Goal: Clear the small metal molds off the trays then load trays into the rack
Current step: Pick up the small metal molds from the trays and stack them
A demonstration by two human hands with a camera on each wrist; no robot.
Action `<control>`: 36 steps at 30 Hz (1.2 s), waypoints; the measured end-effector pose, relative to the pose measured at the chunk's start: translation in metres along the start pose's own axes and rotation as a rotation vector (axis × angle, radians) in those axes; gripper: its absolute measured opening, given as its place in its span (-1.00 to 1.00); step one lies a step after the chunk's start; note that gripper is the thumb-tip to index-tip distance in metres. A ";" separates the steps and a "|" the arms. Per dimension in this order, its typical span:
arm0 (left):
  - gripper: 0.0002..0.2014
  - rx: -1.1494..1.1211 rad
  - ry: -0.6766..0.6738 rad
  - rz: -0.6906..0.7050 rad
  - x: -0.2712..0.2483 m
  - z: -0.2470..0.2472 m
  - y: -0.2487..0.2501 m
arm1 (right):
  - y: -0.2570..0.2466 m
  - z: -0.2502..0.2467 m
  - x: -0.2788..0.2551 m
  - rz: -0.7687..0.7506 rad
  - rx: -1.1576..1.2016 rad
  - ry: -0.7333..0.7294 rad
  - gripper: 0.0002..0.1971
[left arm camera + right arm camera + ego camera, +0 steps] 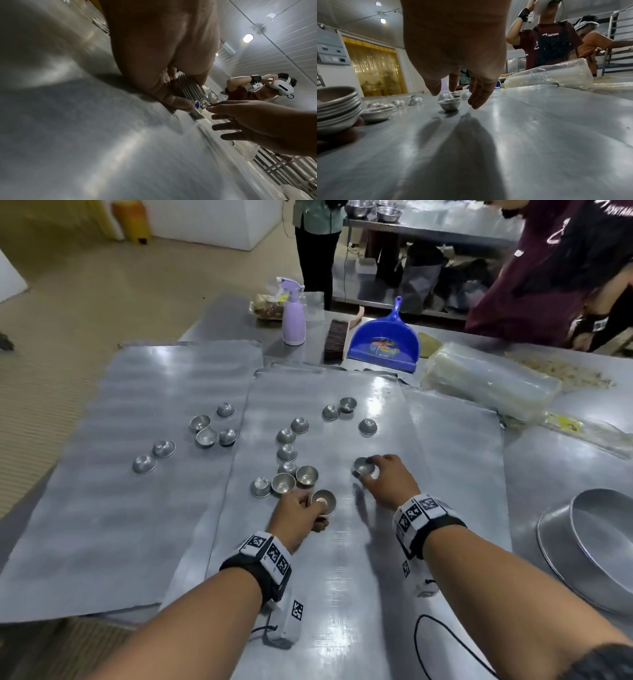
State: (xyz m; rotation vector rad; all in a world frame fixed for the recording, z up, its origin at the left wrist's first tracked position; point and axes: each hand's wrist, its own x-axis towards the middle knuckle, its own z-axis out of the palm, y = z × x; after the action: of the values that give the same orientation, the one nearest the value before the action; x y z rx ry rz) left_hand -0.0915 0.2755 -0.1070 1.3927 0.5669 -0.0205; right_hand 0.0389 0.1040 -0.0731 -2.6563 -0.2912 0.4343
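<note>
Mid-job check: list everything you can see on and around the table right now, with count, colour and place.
loose molds: about twenty, silver, scattered over both trays
stack of molds: one nested stack, silver, gripped by the left hand
single mold: one, silver, upright on the middle tray under the right hand
trays: two flat grey sheets side by side
spray bottle: one, lilac, far edge of table
dustpan: one, blue, beside a brush
brush: one, brown, left of dustpan
plastic bag bundle: one, clear, far right
round pans: nested, silver, right edge
left hand: holds the stack
right hand: fingers around the single mold, grip not clear
</note>
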 end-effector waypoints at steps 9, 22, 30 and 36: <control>-0.90 0.029 0.013 0.009 0.001 0.001 -0.004 | 0.003 0.012 -0.002 -0.046 -0.110 -0.045 -0.76; -0.89 0.051 0.024 0.016 -0.004 0.010 0.000 | 0.018 0.026 -0.039 -0.019 -0.028 0.037 -0.54; -0.89 0.070 0.041 0.020 -0.008 0.010 0.003 | 0.028 0.031 -0.070 -0.021 0.061 0.059 -0.45; -0.88 0.042 0.060 0.029 -0.016 0.010 0.011 | 0.014 0.022 -0.089 -0.096 0.276 0.109 -0.42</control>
State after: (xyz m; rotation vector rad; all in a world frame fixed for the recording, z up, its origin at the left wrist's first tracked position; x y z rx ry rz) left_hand -0.0980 0.2637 -0.0900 1.4458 0.5985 0.0331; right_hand -0.0498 0.0761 -0.0758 -2.3746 -0.3006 0.2760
